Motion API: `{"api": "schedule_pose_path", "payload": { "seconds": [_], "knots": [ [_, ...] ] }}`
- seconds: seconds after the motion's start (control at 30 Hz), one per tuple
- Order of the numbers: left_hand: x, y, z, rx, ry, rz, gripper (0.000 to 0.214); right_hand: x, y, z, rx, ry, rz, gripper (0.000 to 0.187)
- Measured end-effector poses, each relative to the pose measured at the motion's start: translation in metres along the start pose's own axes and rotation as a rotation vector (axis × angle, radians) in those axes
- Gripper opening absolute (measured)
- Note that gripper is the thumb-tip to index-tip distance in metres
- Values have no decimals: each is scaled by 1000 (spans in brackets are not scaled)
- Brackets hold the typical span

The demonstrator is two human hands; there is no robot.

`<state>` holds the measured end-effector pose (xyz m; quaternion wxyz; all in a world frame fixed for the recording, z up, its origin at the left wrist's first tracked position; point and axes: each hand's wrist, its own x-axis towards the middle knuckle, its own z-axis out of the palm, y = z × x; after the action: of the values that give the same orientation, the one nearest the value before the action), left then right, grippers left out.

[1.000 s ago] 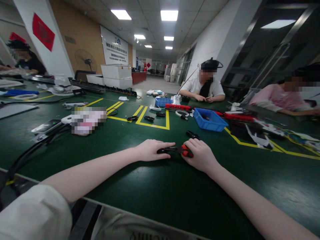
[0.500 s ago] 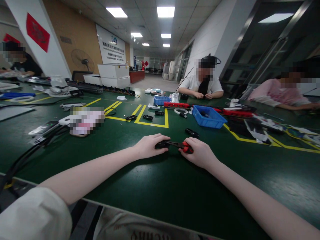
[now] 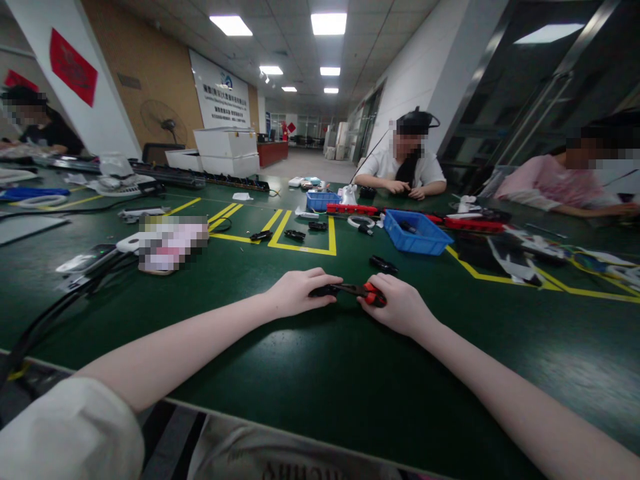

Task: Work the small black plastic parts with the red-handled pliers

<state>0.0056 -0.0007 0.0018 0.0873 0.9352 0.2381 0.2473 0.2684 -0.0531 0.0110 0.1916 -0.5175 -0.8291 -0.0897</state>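
My left hand (image 3: 303, 292) is closed around a small black part (image 3: 324, 291), its thumb and fingers on either side; what kind of part it is cannot be made out. Red-handled pliers (image 3: 371, 293) are gripped in my right hand (image 3: 399, 303). Their dark jaws point left and meet the black part's right end. Just beyond my right hand lies another black piece (image 3: 384, 264). Farther off, several similar small black pieces (image 3: 295, 235) rest in and beside a yellow-taped rectangle on the green table (image 3: 320, 373).
A blue bin (image 3: 417, 233) with dark items stands beyond my right hand, a smaller blue bin (image 3: 323, 200) behind it. At left lie a phone (image 3: 173, 247) and black cables (image 3: 55, 307). Red strips (image 3: 351, 209) cross the far side. People sit opposite and at both sides.
My hands, the black part and the pliers hold nearly the same pose. The camera view has shifted slightly. Across the table, a person's hands have moved a little.
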Motion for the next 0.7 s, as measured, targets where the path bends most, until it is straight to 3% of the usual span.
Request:
{"api": "schedule_pose_path", "payload": {
  "seconds": [0.2, 0.7],
  "knots": [
    [1, 0, -1, 73, -20, 13, 43, -1, 0, 0, -43, 54, -60, 13],
    [1, -1, -1, 85, -26, 36, 47, -1, 1, -1, -29, 19, -40, 15]
  ]
}}
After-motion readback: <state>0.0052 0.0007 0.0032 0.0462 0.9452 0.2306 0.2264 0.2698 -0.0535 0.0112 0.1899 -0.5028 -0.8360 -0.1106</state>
